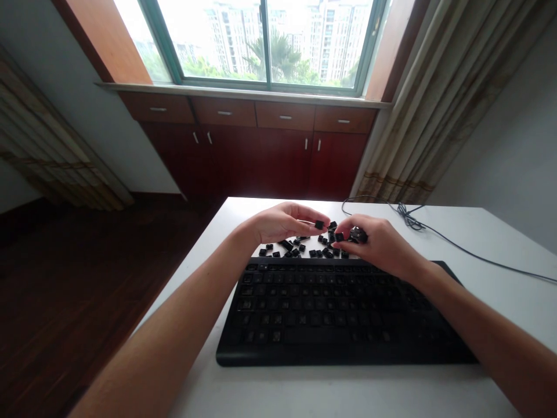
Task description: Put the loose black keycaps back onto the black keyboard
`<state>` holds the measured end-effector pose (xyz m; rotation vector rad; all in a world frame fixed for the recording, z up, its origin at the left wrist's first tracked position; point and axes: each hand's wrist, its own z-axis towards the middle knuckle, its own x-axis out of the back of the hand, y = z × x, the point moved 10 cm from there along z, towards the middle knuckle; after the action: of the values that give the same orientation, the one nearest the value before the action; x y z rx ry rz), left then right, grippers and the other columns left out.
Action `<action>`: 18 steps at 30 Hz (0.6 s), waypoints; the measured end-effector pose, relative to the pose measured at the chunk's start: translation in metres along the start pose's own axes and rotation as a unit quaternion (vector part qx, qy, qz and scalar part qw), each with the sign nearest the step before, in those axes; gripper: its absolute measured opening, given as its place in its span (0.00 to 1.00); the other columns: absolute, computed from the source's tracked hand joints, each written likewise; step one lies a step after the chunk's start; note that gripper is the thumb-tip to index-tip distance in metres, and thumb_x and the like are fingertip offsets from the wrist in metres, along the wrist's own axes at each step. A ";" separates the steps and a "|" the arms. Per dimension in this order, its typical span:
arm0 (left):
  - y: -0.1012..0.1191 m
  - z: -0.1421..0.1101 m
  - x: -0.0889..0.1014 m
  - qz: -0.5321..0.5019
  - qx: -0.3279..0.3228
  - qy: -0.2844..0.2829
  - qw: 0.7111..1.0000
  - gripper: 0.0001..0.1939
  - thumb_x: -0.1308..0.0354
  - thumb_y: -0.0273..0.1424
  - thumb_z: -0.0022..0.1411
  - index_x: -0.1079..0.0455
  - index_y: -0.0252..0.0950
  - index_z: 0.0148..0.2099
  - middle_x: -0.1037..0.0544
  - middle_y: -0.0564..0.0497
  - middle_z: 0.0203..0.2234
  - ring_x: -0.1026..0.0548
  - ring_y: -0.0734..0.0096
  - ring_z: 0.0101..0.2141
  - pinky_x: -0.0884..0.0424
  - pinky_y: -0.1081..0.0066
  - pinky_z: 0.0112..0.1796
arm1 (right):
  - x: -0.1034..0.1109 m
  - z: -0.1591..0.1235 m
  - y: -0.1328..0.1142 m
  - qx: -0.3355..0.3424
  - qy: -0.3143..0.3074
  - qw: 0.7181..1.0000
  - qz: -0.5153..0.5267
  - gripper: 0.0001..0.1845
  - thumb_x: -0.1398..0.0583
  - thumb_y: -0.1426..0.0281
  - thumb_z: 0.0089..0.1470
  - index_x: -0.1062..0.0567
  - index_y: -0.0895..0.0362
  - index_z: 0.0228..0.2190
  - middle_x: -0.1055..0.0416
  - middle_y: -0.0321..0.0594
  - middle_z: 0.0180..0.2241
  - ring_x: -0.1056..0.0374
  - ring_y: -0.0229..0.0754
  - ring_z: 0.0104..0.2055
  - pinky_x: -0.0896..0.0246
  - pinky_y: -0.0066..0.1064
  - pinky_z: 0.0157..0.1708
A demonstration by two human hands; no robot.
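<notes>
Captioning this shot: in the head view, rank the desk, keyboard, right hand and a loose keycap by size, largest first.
1. White desk
2. Black keyboard
3. Right hand, though nearness to the camera may flatter it
4. Loose keycap

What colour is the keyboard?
Black: the keyboard shows best in the head view.
</notes>
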<state>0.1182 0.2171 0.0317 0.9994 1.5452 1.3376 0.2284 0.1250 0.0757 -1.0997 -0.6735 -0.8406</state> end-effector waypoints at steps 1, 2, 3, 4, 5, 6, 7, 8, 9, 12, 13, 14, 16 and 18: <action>0.000 0.000 0.001 0.003 -0.001 0.002 1.000 0.22 0.29 0.27 0.54 0.21 0.34 0.52 0.20 0.41 0.49 0.22 0.65 0.47 0.28 0.71 0.49 | 0.001 0.000 0.001 -0.001 -0.001 1.000 -0.004 0.10 0.32 0.61 0.53 0.23 0.51 0.37 0.23 0.33 0.35 0.29 0.41 0.35 0.37 0.31 0.35; 0.000 0.000 0.002 0.006 -0.002 0.005 1.000 0.22 0.29 0.27 0.54 0.21 0.34 0.52 0.19 0.41 0.48 0.22 0.65 0.46 0.28 0.70 0.49 | 0.002 0.001 0.001 -0.001 -0.001 1.000 -0.007 0.10 0.32 0.61 0.53 0.23 0.51 0.37 0.23 0.33 0.35 0.29 0.41 0.35 0.37 0.32 0.36; 0.000 0.000 0.003 0.011 -0.003 0.010 1.000 0.22 0.28 0.28 0.53 0.21 0.34 0.52 0.19 0.41 0.47 0.21 0.65 0.46 0.28 0.70 0.48 | 0.003 0.001 0.002 0.000 0.000 1.000 -0.012 0.10 0.32 0.61 0.54 0.23 0.51 0.37 0.23 0.34 0.35 0.29 0.41 0.36 0.37 0.32 0.36; 0.000 0.000 0.004 0.018 -0.006 0.016 1.000 0.22 0.28 0.28 0.53 0.21 0.34 0.52 0.19 0.41 0.47 0.21 0.65 0.45 0.28 0.70 0.48 | 0.004 0.002 0.002 0.003 -0.001 1.000 -0.016 0.10 0.32 0.61 0.54 0.22 0.51 0.37 0.23 0.34 0.35 0.28 0.42 0.36 0.37 0.32 0.36; 0.001 0.000 0.005 0.027 -0.008 0.020 0.999 0.22 0.28 0.29 0.53 0.21 0.34 0.51 0.19 0.41 0.47 0.21 0.65 0.45 0.28 0.70 0.47 | 0.005 0.003 0.002 0.008 -0.004 1.000 -0.022 0.11 0.33 0.60 0.54 0.22 0.51 0.37 0.23 0.35 0.35 0.28 0.42 0.36 0.37 0.32 0.37; 0.002 0.000 0.004 0.035 -0.008 0.021 0.999 0.22 0.28 0.30 0.53 0.21 0.34 0.51 0.19 0.42 0.46 0.21 0.65 0.44 0.27 0.70 0.47 | 0.006 0.003 0.002 0.011 -0.009 0.999 -0.030 0.11 0.33 0.59 0.55 0.21 0.52 0.37 0.23 0.36 0.35 0.28 0.43 0.36 0.37 0.33 0.37; 0.002 0.000 0.002 0.040 -0.006 0.018 0.999 0.22 0.27 0.30 0.53 0.21 0.34 0.51 0.19 0.42 0.46 0.21 0.66 0.44 0.27 0.70 0.47 | 0.007 0.004 0.002 0.014 -0.016 0.999 -0.037 0.11 0.35 0.58 0.56 0.20 0.52 0.37 0.23 0.37 0.35 0.28 0.43 0.36 0.37 0.33 0.36; 0.002 -0.001 0.000 0.040 0.000 0.013 0.999 0.21 0.27 0.30 0.53 0.21 0.35 0.51 0.18 0.43 0.45 0.21 0.67 0.43 0.27 0.71 0.47 | 0.008 0.004 0.002 0.015 -0.024 0.999 -0.045 0.12 0.36 0.57 0.58 0.20 0.52 0.37 0.23 0.38 0.35 0.28 0.43 0.36 0.37 0.33 0.36; 0.001 -0.001 -0.002 0.036 0.011 0.006 0.999 0.21 0.27 0.30 0.53 0.21 0.35 0.50 0.18 0.44 0.44 0.21 0.68 0.42 0.27 0.72 0.47 | 0.009 0.004 0.003 0.016 -0.032 0.998 -0.051 0.13 0.37 0.56 0.59 0.19 0.52 0.36 0.23 0.38 0.36 0.28 0.44 0.36 0.36 0.34 0.37; -0.002 -0.003 -0.009 0.019 0.048 -0.007 0.999 0.19 0.28 0.33 0.55 0.20 0.35 0.49 0.17 0.45 0.40 0.20 0.70 0.40 0.25 0.72 0.46 | 0.010 0.004 0.008 0.013 -0.057 0.996 -0.061 0.15 0.39 0.56 0.60 0.18 0.52 0.38 0.21 0.39 0.36 0.27 0.44 0.37 0.35 0.34 0.38; -0.003 -0.003 -0.011 0.019 0.057 -0.010 0.998 0.18 0.29 0.34 0.56 0.20 0.34 0.48 0.17 0.44 0.40 0.19 0.70 0.39 0.25 0.72 0.46 | 0.011 0.004 0.010 0.011 -0.064 0.996 -0.061 0.15 0.39 0.56 0.59 0.18 0.52 0.39 0.21 0.39 0.37 0.26 0.45 0.38 0.35 0.33 0.39; -0.003 -0.004 -0.013 0.022 0.061 -0.014 0.998 0.18 0.29 0.36 0.57 0.20 0.34 0.48 0.17 0.44 0.40 0.19 0.70 0.39 0.24 0.72 0.45 | 0.012 0.004 0.012 0.009 -0.069 0.996 -0.064 0.14 0.38 0.57 0.59 0.18 0.51 0.40 0.20 0.38 0.37 0.26 0.45 0.39 0.35 0.33 0.40; -0.003 -0.004 -0.016 0.035 0.059 -0.025 0.997 0.18 0.29 0.37 0.57 0.20 0.34 0.47 0.17 0.44 0.41 0.19 0.70 0.39 0.24 0.73 0.44 | 0.016 0.004 0.019 -0.003 -0.076 0.994 -0.074 0.14 0.38 0.58 0.58 0.19 0.51 0.42 0.19 0.37 0.39 0.25 0.44 0.39 0.35 0.32 0.39; -0.002 -0.004 -0.019 0.047 0.056 -0.032 0.997 0.17 0.29 0.38 0.56 0.19 0.33 0.45 0.16 0.44 0.40 0.19 0.71 0.38 0.23 0.74 0.43 | 0.020 0.003 0.029 -0.029 -0.091 0.991 -0.091 0.14 0.37 0.57 0.57 0.19 0.50 0.41 0.19 0.36 0.36 0.26 0.42 0.35 0.36 0.30 0.35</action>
<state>0.1205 0.1982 0.0315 1.1877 1.5551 1.2805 0.2628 0.1296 0.0789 -1.1886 -0.9170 -0.9276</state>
